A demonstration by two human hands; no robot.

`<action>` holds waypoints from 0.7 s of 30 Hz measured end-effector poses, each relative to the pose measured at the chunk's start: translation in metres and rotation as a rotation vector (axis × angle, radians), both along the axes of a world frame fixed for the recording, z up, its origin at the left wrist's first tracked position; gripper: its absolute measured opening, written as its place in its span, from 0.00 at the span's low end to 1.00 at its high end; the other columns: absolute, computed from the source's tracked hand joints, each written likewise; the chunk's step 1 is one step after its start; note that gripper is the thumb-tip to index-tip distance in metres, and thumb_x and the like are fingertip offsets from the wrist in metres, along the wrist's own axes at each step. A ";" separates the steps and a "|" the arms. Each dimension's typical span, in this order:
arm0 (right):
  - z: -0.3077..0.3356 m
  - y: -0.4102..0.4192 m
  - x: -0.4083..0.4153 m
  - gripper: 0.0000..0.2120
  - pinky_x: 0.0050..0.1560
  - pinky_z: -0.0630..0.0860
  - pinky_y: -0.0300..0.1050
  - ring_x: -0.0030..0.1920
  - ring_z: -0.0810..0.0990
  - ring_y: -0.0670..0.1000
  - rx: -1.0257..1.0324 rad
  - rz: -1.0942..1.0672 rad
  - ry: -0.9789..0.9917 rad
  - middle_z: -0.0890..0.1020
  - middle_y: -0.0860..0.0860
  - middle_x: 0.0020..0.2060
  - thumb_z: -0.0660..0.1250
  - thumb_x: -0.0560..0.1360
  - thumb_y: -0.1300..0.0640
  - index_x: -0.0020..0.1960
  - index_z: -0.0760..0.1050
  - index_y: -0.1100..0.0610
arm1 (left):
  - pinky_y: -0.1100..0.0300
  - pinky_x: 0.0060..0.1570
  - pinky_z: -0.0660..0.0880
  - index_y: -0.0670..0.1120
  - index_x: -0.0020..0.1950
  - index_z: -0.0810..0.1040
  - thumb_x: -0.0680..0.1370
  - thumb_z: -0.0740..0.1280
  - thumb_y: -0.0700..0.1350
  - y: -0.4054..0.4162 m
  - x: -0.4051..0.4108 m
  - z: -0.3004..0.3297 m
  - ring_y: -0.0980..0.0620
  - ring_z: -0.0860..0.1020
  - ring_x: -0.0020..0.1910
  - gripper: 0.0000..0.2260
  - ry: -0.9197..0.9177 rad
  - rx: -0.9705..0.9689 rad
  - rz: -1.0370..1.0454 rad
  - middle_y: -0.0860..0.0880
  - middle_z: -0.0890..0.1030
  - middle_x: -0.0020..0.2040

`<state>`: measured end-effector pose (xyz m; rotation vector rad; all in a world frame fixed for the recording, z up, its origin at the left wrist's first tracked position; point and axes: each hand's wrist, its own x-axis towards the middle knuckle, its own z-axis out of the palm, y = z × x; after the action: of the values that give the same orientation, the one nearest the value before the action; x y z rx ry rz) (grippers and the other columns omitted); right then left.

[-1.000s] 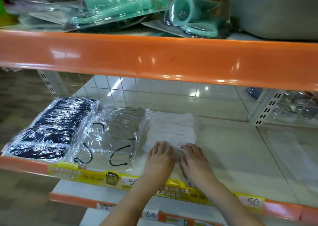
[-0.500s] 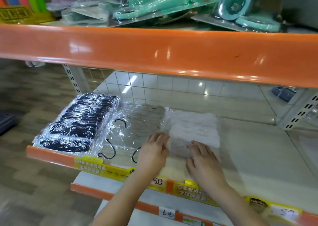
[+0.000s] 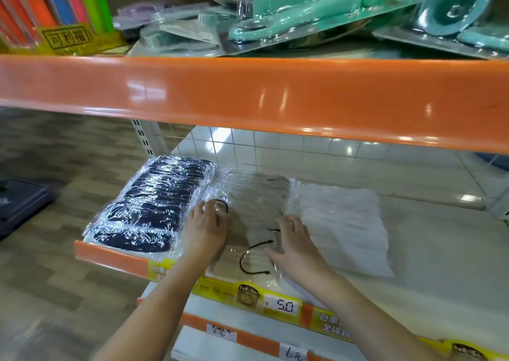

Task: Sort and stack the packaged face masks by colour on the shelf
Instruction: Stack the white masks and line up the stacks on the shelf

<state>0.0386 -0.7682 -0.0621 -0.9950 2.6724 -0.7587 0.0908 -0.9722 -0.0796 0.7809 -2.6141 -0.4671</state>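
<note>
Three stacks of packaged masks lie side by side along the shelf (image 3: pixel 429 250): the left stack (image 3: pixel 148 209) at the shelf's end, the middle stack (image 3: pixel 253 212) touching it, the right stack (image 3: pixel 341 223) beside that. Both hands rest on the middle stack, left hand (image 3: pixel 206 225) near its left edge, right hand (image 3: pixel 294 242) near its right. A price tag (image 3: pixel 283 305) sits on the front rail below.

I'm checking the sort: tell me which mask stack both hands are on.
The middle stack, grey masks with black ear loops. The left hand and right hand rest on it, between the dark stack and white stack.
</note>
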 end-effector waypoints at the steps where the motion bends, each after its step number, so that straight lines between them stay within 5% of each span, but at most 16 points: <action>1: 0.000 -0.004 -0.001 0.31 0.67 0.61 0.44 0.70 0.59 0.54 -0.017 -0.027 -0.005 0.58 0.54 0.70 0.64 0.78 0.48 0.74 0.55 0.57 | 0.46 0.54 0.70 0.42 0.59 0.75 0.76 0.54 0.56 -0.004 -0.001 0.001 0.38 0.74 0.55 0.22 -0.045 0.001 0.005 0.42 0.77 0.56; 4: -0.002 -0.009 -0.003 0.29 0.66 0.61 0.42 0.68 0.61 0.54 -0.034 -0.081 -0.025 0.59 0.55 0.68 0.64 0.78 0.51 0.74 0.56 0.58 | 0.49 0.58 0.67 0.44 0.64 0.73 0.79 0.61 0.52 -0.008 -0.001 0.001 0.40 0.71 0.60 0.17 -0.080 -0.002 0.042 0.44 0.75 0.62; 21: 0.007 -0.026 -0.023 0.19 0.61 0.61 0.38 0.66 0.63 0.54 -0.113 -0.241 0.016 0.65 0.56 0.65 0.56 0.79 0.63 0.69 0.64 0.62 | 0.49 0.60 0.66 0.43 0.62 0.70 0.81 0.56 0.49 0.000 -0.022 0.017 0.42 0.69 0.62 0.14 -0.145 0.040 0.060 0.43 0.73 0.63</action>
<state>0.0156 -0.7946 -0.0554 -0.7119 2.8235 -0.9611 0.0687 -0.9722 -0.0625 0.9355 -2.7129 -0.4627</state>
